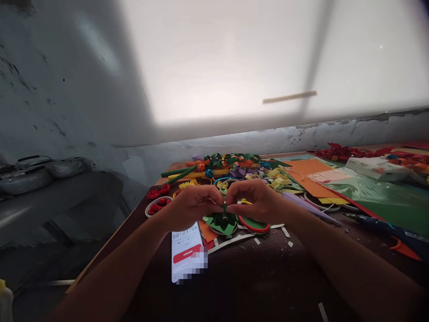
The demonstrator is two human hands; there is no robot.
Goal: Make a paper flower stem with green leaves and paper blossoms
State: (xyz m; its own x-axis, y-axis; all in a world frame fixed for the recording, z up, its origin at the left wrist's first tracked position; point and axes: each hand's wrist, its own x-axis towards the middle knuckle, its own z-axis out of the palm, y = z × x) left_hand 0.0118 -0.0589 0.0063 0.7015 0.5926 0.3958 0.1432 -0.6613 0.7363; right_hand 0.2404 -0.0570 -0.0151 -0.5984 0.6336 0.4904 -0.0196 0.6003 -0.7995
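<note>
Thumb and fingers of my left hand (pixel 196 203) are pinched together on a small dark green paper piece (pixel 224 208). My right hand (pixel 253 201) pinches the same piece from the other side, fingertips almost touching. Just below lies a green star-edged paper cutout (pixel 228 228); whether it is joined to the piece I cannot tell. A red-rimmed ring with green inside (pixel 256 227) lies beside it on the right. Red paper roses (pixel 157 206) sit within a white ring (pixel 147 210) left of my left hand.
A phone (pixel 186 255) showing a timer lies below my left hand. Behind my hands is a pile of coloured paper strips (pixel 248 170). Orange sheets (pixel 310 174), a blue glue gun (pixel 382 226) and a white packet (pixel 378 167) lie right. Paper scraps (pixel 257 241) dot the dark table.
</note>
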